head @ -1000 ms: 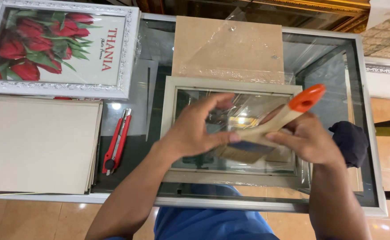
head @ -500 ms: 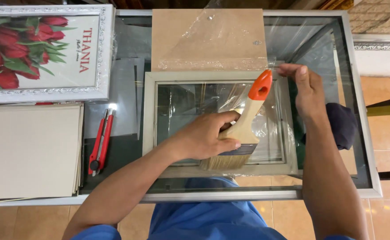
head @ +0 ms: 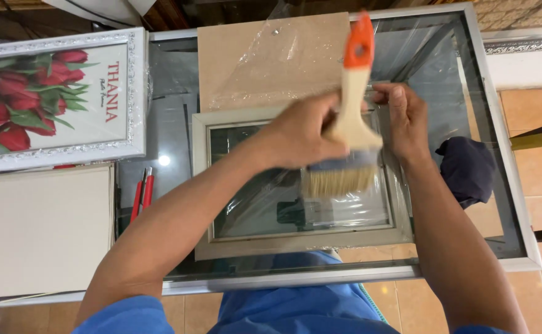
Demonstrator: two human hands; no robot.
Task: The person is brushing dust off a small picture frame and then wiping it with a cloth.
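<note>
Head view: left hand (head: 302, 133) is closed around the handle of a wide paintbrush (head: 348, 133), orange tip up, pale bristles down over the glass of a grey picture frame (head: 296, 238). Right hand (head: 404, 117) is partly curled, fingers pinching the frame's top right edge, apparently steadying it. Frame lies flat on the glass-topped counter (head: 499, 204), just in front of the person.

Handling: brush is light, stiff handle, soft bristles; grip at the neck near the ferrule gives control. Frame is rigid, but its pane looks fragile and slick; hold by the moulding, not the glass.

Around: brown board under clear plastic film (head: 271, 59) touches the frame's far edge. Red utility knife (head: 141, 195) to the left, dark cloth (head: 469, 170) to the right, framed tulip print (head: 55, 99) and a plain beige board (head: 36, 229) further left.

Versus half a second ago: brush is more upright and sits further right over the glass; right hand has slid inward along the top edge.
</note>
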